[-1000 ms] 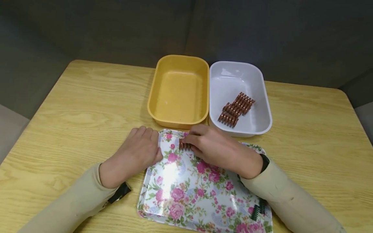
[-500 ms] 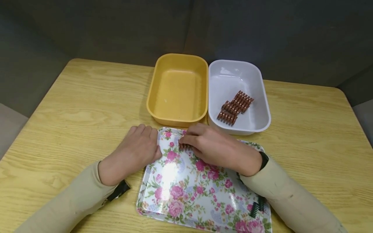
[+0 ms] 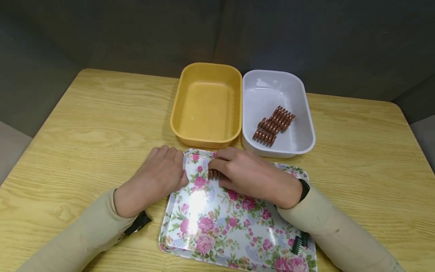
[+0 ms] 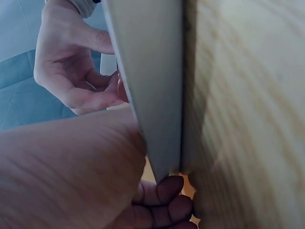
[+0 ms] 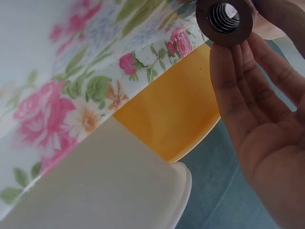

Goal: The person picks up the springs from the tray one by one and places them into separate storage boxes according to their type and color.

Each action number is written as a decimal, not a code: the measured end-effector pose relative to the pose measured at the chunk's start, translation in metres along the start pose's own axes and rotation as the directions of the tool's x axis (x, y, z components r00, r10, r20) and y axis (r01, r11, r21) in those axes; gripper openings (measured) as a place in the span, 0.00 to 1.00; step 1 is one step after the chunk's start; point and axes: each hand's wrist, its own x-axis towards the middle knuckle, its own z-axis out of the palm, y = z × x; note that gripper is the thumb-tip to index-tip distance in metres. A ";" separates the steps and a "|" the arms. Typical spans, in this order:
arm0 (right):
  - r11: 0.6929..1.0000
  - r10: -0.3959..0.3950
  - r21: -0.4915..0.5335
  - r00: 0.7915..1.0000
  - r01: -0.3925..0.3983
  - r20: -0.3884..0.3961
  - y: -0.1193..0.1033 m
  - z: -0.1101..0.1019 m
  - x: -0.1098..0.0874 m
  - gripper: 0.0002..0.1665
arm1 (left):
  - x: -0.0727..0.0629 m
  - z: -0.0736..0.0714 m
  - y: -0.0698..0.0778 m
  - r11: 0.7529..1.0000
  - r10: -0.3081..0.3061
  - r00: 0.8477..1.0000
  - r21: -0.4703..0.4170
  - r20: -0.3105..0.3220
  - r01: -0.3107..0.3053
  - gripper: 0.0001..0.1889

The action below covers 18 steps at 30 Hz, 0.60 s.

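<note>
My left hand (image 3: 154, 177) grips the left rim of a white tray (image 3: 221, 211) printed with pink roses. In the left wrist view, its fingertips (image 4: 171, 190) curl around the tray's edge. Near the tray's far left corner, my right hand (image 3: 248, 172) pinches a brown ribbed tube-shaped piece (image 3: 214, 174) with thumb and fingers. The right wrist view shows this brown piece (image 5: 224, 39) end-on, as a round ring with a coil-like inside; in the head view the hand covers its right part. Dark green comb-like pieces (image 3: 297, 244) lie on the tray's near right corner, partly behind the right sleeve.
Beyond the tray a yellow bin (image 3: 210, 141) and a white bin (image 3: 289, 153) stand side by side. Several brown ribbed pieces (image 3: 273, 126) lie in rows in the white bin. The wooden table (image 3: 85, 124) runs back to a dark curtain (image 3: 142, 37).
My right hand and the brown piece have shifted slightly toward me on the tray, and the fingers cover more of the piece. My left hand stays on the rim.
</note>
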 end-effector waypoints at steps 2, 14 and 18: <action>1.000 -0.003 -0.011 1.000 0.003 -0.005 -0.001 0.000 0.000 0.19 | 0.000 0.001 0.000 1.000 0.000 1.000 0.002 -0.004 0.000 0.12; 0.993 -0.028 -0.120 0.999 0.023 -0.039 -0.009 0.004 -0.001 0.11 | 0.000 0.000 0.001 1.000 0.003 1.000 0.013 -0.004 -0.003 0.12; 0.995 -0.034 -0.095 0.999 0.034 -0.003 -0.010 0.002 -0.001 0.11 | 0.000 0.000 0.001 1.000 -0.001 1.000 0.002 0.006 0.001 0.12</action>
